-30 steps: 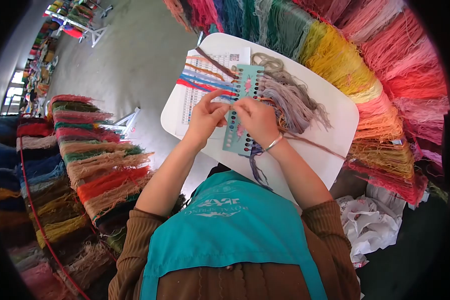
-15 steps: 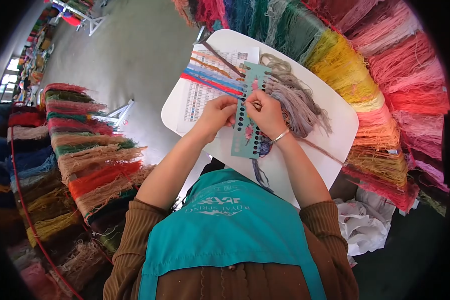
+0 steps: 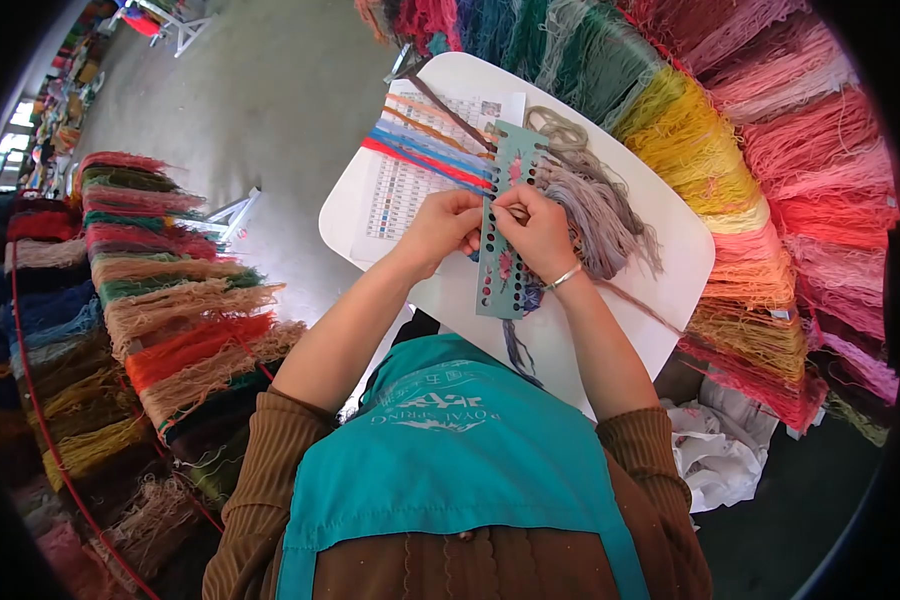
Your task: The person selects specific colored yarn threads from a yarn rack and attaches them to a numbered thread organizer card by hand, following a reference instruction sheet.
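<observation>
A teal card [image 3: 515, 165] with rows of punched holes and printed flowers lies tilted on the white table. Red, blue, orange and brown threads [image 3: 430, 150] run from its upper left edge. My left hand [image 3: 442, 228] is closed at the card's left edge, fingers pinched on something I cannot make out. Over the card's middle is my right hand [image 3: 538, 232], thumb and finger pinched near the holes; what they hold is too small to name. Greyish-mauve yarn [image 3: 600, 215] spreads from the card's right side, just beyond my right hand.
A printed chart [image 3: 395, 200] lies under the threads on the white table [image 3: 660, 235]. Hanging yarn bundles [image 3: 690, 130] in many colours curve around the right side. More yarn [image 3: 170, 300] hangs at left. White plastic [image 3: 720, 450] is at lower right.
The card has shifted slightly right and stands a little more upright in view. Both hands have stayed at the card, and their fingertips have come closer together.
</observation>
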`<action>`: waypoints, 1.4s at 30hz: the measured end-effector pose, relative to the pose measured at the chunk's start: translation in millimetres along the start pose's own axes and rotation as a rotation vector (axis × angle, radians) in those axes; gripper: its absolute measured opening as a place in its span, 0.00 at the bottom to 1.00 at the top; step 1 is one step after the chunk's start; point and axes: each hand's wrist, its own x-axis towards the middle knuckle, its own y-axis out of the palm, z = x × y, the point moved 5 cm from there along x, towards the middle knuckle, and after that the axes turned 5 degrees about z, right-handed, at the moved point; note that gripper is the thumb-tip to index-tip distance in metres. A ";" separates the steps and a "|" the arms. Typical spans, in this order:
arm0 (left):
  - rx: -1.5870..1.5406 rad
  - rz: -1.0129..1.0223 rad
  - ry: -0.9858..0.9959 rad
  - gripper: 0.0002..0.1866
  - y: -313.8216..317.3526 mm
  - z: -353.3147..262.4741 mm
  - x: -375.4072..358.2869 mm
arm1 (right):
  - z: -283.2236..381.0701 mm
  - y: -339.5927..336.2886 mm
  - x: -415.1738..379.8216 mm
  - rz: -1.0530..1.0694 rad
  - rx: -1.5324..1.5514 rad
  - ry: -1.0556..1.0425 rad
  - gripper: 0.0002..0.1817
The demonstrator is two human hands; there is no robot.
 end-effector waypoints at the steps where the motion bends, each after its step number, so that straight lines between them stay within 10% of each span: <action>1: 0.028 -0.011 0.015 0.06 -0.6 0.3 0.9 | -1.2 0.2 0.5 0.001 -0.001 0.001 0.07; 7: 0.419 -0.315 0.130 0.09 -43.1 -11.1 -10.9 | 2.5 0.3 9.5 0.119 -0.167 0.135 0.08; 23: -0.265 0.091 -0.052 0.07 -9.3 -14.4 -27.5 | 11.3 9.1 18.7 0.210 -0.516 0.197 0.21; 42: 0.061 -0.236 0.072 0.04 -29.8 -11.2 -22.0 | 11.3 6.5 18.4 0.212 -0.465 0.197 0.19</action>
